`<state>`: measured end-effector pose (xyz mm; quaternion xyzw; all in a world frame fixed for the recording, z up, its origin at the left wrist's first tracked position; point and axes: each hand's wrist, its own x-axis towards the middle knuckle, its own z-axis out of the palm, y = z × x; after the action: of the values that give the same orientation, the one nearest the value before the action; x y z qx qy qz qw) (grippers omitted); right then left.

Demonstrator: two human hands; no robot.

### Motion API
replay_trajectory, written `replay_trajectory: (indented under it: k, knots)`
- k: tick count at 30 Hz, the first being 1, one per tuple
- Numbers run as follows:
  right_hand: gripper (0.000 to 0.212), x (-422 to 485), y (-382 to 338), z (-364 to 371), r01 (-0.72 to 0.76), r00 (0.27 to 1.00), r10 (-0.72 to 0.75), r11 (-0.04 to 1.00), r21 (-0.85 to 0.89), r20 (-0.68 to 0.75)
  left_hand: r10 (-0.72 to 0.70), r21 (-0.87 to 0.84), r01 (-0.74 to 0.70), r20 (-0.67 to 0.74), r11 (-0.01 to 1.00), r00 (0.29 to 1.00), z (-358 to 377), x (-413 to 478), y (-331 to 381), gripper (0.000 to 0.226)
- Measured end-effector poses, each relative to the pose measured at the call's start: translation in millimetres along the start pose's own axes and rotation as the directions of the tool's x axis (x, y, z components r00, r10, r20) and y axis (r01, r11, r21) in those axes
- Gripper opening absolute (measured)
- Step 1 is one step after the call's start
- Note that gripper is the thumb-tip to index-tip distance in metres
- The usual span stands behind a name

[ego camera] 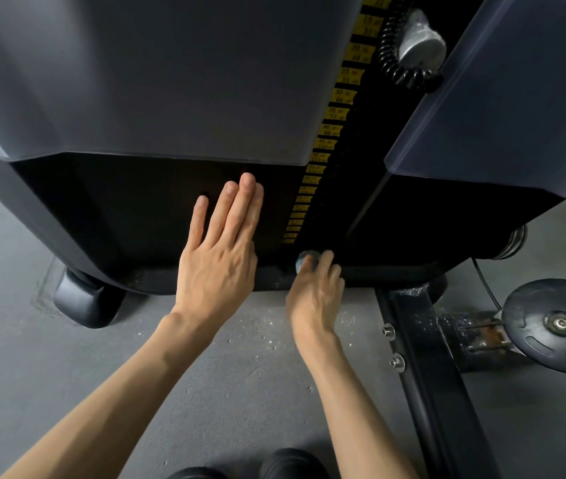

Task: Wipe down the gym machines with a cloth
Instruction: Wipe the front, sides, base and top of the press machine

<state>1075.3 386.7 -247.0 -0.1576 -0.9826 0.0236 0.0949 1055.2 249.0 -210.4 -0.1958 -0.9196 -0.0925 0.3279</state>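
My left hand (pixel 217 267) presses flat on the black weight-stack machine (pixel 129 209); my right hand (pixel 316 292) pinches a small grey wad (pixel 304 262), probably the cloth, at its base; fingers could snag between the yellow-labelled plates (pixel 309 188).

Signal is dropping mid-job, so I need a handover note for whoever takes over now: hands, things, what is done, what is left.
Left hand: open, flat on the machine's black lower panel.
Right hand: fingers curled on a small grey lump at the foot of the weight stack; too blurred to tell whether it is cloth or knob.
Done: cannot tell; no plain cloth in view.
Left: wipe panel, stack and frame.
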Motion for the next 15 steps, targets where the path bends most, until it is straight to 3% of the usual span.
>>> replay_trajectory:
  k: [2, 5, 10, 13, 15]
  knots:
    - [0.034, 6, -1, 0, 0.072, 0.995, -0.076, 0.996, 0.048, 0.066, -0.014, 0.002, 0.014, -0.002, 1.000, 1.000, 2, 0, 1, 0.086]
    - [0.047, -3, 8, 2, 0.125, 0.992, -0.126, 0.989, 0.078, 0.006, -0.021, -0.002, 0.021, -0.011, 1.000, 1.000, 3, 0, 2, 0.087]
    - [0.053, -13, 8, 9, -0.037, 0.998, 0.043, 0.989, 0.145, -0.039, 0.003, 0.005, -0.003, -0.017, 1.000, 1.000, 1, 0, -2, 0.085]
    - [0.047, 7, -3, 0, -0.116, 0.989, 0.104, 0.986, 0.121, 0.105, 0.010, 0.002, -0.010, -0.008, 1.000, 1.000, -1, -1, -3, 0.083]
    - [0.043, 18, -6, -4, -0.093, 0.990, 0.079, 0.989, 0.119, 0.118, 0.014, 0.000, -0.014, -0.007, 1.000, 1.000, -2, -1, -4, 0.083]
